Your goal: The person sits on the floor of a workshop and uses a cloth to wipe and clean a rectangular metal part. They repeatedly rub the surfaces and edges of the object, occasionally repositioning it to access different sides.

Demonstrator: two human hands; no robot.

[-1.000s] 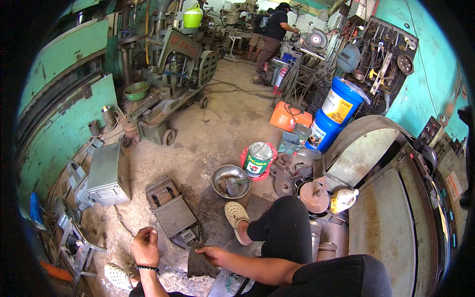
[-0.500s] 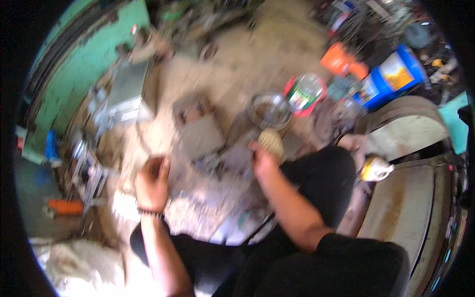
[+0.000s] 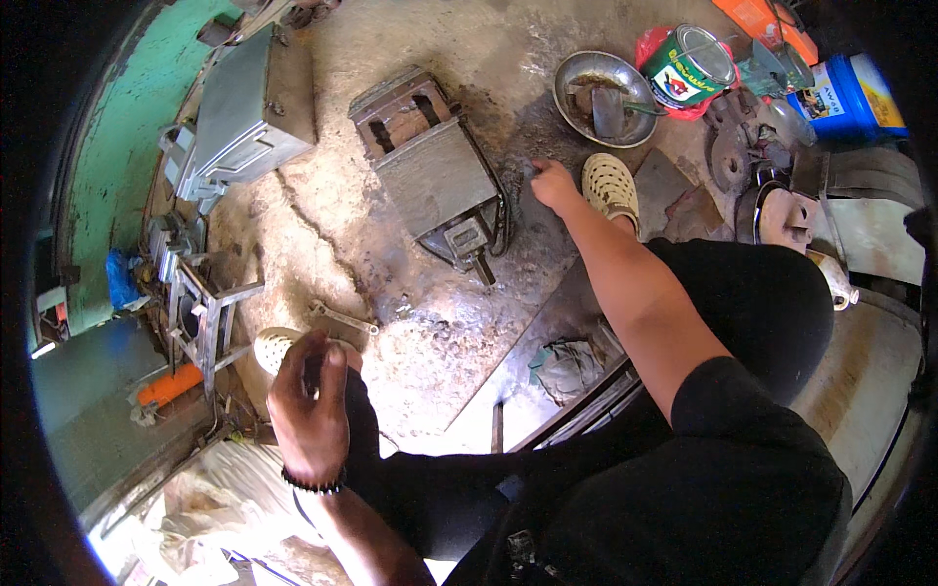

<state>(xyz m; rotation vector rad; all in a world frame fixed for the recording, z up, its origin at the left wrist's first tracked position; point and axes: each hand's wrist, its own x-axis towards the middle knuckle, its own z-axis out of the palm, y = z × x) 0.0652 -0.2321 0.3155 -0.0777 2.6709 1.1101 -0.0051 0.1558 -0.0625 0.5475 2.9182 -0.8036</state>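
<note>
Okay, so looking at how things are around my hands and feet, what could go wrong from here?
First, the right hand and right clog are both close to the metal bowl, so a careless move might tip it. Second, the wrench lies near the left clog and could slide if stepped on. Third, the right clog has holes, so it may shield toes poorly.
</note>
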